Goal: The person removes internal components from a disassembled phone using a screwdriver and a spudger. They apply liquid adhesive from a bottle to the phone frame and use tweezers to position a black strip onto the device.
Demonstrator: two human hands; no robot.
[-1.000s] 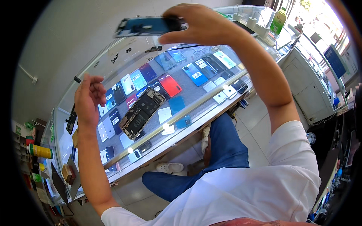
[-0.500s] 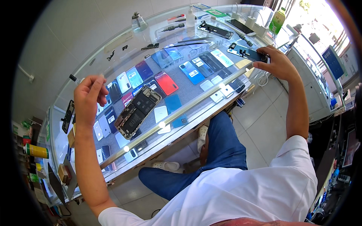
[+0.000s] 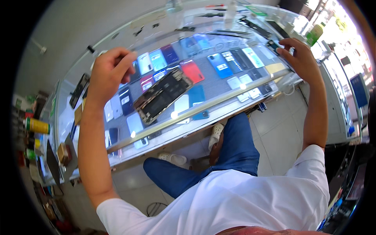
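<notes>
My left hand (image 3: 111, 72) is raised over the left side of the glass counter, its fingertips pinched together; anything between them is too small or blurred to make out. My right hand (image 3: 300, 56) is at the right end of the counter, thumb and fingers closed on a dark phone screen part (image 3: 273, 46). The fingers hide much of that part. Between my hands, an opened phone (image 3: 163, 96) lies slanted on the glass, its dark battery and inner parts uncovered. No hand touches it.
Many phones, such as a red one (image 3: 192, 71) and a blue one (image 3: 219, 65), lie under the counter's glass. Tweezers (image 3: 231, 34), small loose parts (image 3: 138, 31) and another dark phone part (image 3: 254, 26) are on top. A yellow can (image 3: 38, 126) stands far left.
The whole view has shifted, so the counter sits higher and further right. The screen part in my right hand shows less of its length. My left hand stays pinched and raised.
</notes>
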